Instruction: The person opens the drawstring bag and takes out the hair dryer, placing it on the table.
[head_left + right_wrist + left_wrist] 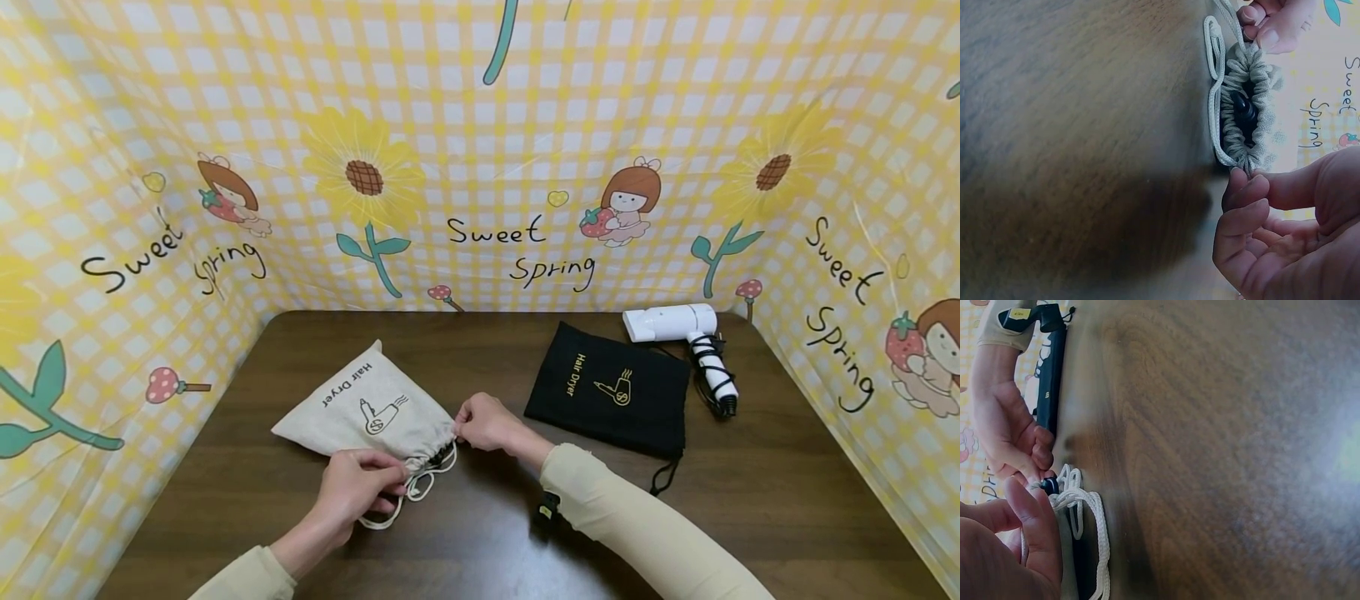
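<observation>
A cream drawstring bag (pixel 341 408) printed "Hair Dryer" lies on the table, its gathered mouth towards me. My left hand (pixel 356 487) pinches one corner of that mouth between thumb and fingers. The opposite corner is pinched by my right hand (pixel 487 423). White cord (pixel 422 487) hangs in loops from the gathered edge onto the table. In the right wrist view the mouth is partly open, and a black ribbed end (pixel 1246 114) of something shows inside; the rest of it is hidden by the cloth.
To the right lies a black drawstring bag (pixel 607 387), also printed "Hair Dryer". Behind its right edge is a white hair dryer (pixel 671 322) with a black cord wound round its handle. Patterned cloth (pixel 480 150) walls in the brown table (pixel 480 533) at the back and sides.
</observation>
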